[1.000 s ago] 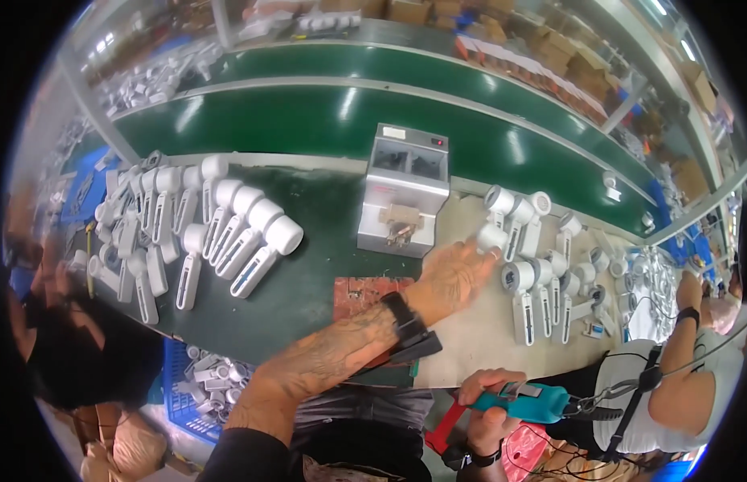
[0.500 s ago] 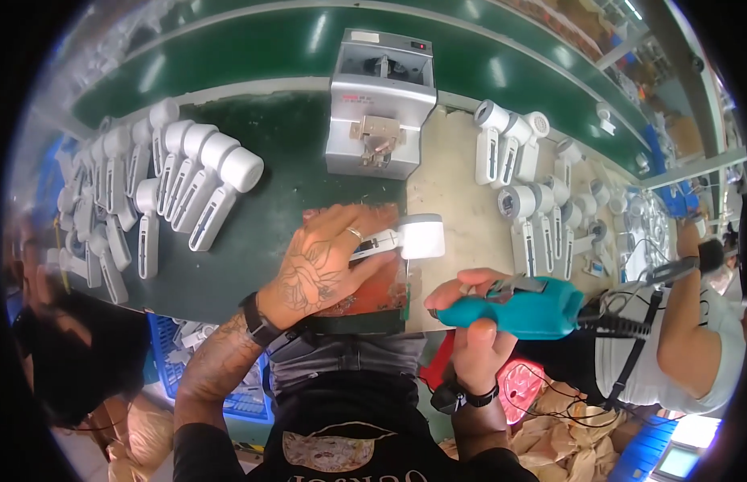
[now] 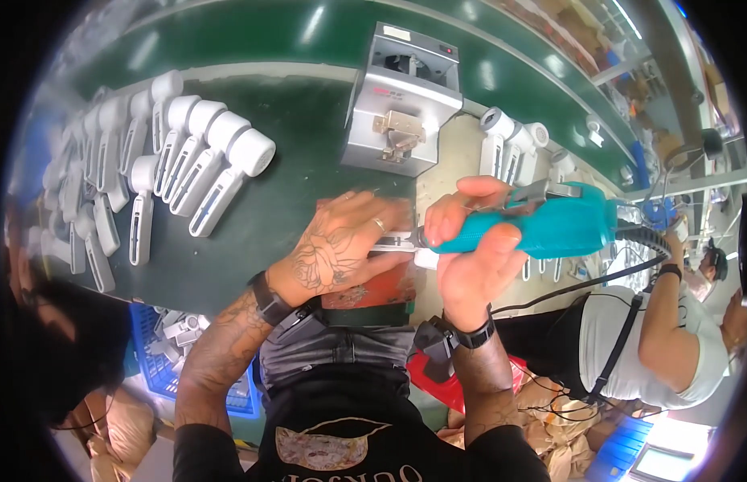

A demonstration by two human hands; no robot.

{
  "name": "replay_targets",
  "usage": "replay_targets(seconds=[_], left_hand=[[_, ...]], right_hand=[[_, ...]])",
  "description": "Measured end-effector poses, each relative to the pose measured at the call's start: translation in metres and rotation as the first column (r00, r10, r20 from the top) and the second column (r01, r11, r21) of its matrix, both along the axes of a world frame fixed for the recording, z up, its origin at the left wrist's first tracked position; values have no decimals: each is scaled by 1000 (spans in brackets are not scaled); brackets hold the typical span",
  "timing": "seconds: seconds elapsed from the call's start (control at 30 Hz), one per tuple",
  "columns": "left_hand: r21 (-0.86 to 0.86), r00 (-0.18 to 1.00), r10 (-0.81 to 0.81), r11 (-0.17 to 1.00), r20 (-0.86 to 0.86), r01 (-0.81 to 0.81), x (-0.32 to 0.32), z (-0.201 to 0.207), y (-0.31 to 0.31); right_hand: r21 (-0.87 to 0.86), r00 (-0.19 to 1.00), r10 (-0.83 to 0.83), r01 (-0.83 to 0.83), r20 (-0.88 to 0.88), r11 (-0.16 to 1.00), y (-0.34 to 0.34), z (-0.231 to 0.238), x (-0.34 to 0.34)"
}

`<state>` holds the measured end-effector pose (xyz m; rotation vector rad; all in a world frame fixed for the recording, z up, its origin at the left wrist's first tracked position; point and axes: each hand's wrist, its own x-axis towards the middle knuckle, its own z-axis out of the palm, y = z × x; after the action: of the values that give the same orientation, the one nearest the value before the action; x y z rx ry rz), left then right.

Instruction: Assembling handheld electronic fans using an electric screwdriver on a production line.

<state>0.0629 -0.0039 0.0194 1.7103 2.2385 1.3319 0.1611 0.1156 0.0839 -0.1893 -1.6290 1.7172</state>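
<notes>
My left hand [image 3: 333, 249] is wrapped around the handle of a white handheld device with a round head [image 3: 426, 259], keeping it on a worn red mat [image 3: 365, 293]. Gripped in my right hand [image 3: 474, 277] is a teal electric screwdriver [image 3: 562, 225], held sideways with its nose pointing left. That nose is right at the device, near where the handle meets the head. The screwdriver and my right hand cover most of the head. Whether the bit touches a screw cannot be made out.
A grey bench machine [image 3: 401, 104] stands beyond my hands. Several similar white devices [image 3: 221, 193] lie at the left, more [image 3: 510, 145] at the right. The screwdriver's black coiled cable [image 3: 646, 237] trails right, near a co-worker [image 3: 614, 337]. A blue basket [image 3: 160, 361] with white parts sits below the table's left edge.
My right hand has brought the screwdriver up and left, from beside the mat to over the device. My left hand keeps hold of the device. The view has shifted slightly.
</notes>
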Motion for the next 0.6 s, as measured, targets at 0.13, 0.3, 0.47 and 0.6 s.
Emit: replay_targets(seconds=[0.13,0.3,0.47,0.6], left_hand=[[-23,999,3,1000,34,-2,-1,1,-2],[-34,1000,-15,999,13,15,-3,-4,-1],[72,996,-87,994,4,87,-8,-9,1],[105,989,-107,990,104,96,-7,-4,1]], right_hand=[[27,1000,0,-1,20,1000,3,-7,-6],[-3,1000,25,-25,-16,1000,5,-11,-7],[11,1000,28,-28,0,1000,6,-12,-7],[22,999,42,-42,-14,999,7,-17,-10]])
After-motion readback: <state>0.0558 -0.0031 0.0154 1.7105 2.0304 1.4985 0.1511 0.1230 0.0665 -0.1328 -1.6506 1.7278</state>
